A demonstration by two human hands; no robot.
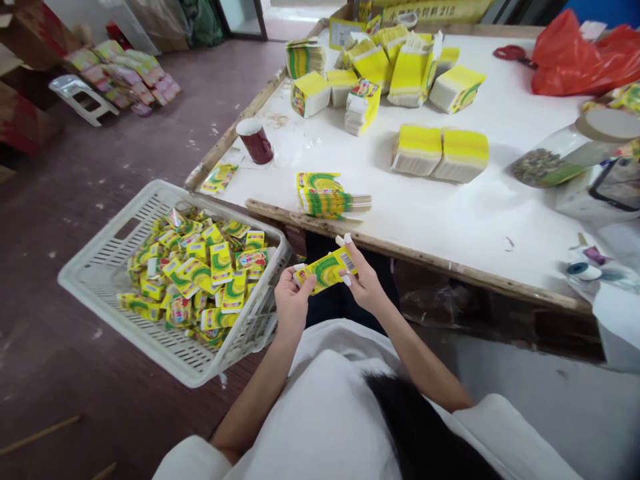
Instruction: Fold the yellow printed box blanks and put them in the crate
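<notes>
Beside the counter [450, 220], left hand [291, 300] and right hand [369, 285] pinch a barcoded yellow carton [327, 271] by opposite ends, apparently to steady it.

A packing workshop, as I view it remotely through the head camera: a broad white-topped table [430, 220] with worn wooden edging [450, 267] bears bundled stacks of yellow-and-white printed card [415, 73], and beside it a pale slotted plastic crate [127, 328] is heaped with small yellow-and-green packets [200, 267]. I note further evidence in the scuffed reddish-brown floor [40, 307], flecked with white, and the brown-and-red cardboard boxes [23, 123] along its edge.
</notes>
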